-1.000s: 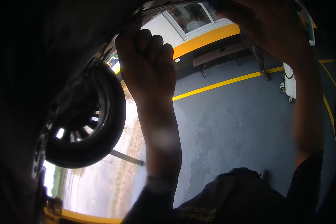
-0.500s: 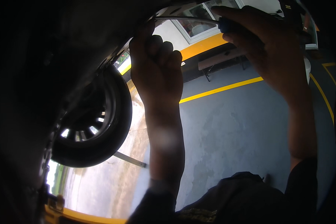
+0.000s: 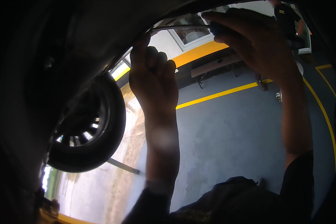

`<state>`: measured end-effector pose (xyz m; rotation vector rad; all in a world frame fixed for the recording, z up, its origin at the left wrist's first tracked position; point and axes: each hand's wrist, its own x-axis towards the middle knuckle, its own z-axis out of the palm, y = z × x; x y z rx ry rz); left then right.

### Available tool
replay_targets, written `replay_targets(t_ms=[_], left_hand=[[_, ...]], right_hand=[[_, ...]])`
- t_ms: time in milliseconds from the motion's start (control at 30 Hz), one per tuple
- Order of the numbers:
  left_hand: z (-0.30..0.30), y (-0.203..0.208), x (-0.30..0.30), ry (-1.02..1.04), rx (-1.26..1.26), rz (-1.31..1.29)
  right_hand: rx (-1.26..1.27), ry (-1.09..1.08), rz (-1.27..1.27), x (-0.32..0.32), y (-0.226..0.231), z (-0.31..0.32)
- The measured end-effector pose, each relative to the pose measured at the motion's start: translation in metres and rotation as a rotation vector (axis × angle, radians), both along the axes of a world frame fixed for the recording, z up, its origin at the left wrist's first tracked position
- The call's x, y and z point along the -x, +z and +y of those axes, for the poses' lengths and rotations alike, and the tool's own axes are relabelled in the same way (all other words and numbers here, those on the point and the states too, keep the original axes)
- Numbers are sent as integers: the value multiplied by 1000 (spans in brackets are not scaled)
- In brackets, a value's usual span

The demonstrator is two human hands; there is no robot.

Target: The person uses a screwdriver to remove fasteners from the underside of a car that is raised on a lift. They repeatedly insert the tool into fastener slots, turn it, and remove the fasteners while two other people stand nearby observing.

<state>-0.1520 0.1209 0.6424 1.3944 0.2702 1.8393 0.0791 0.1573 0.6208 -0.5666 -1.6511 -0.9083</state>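
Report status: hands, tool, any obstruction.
Right hand on blue-handled tool, pointing left. Left hand curled near its far end, grip unclear. Dark surface overhead; tool tip hard to see.

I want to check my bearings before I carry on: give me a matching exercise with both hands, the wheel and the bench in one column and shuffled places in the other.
1. Right hand
2. Left hand
3. Wheel
4. Bench

A. Below the wall's orange band
B. At the handle end of the metal rod
C. Left of the left forearm in the picture
D. Raised near the rod's far end, away from the handle

Pairs: 1-B, 2-D, 3-C, 4-A
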Motion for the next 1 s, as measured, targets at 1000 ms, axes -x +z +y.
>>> replay_targets(t_ms=[1000], left_hand=[[-7,-20,-37,-371,195,-154]], right_hand=[[318,-254,-64,-20,-12,-93]])
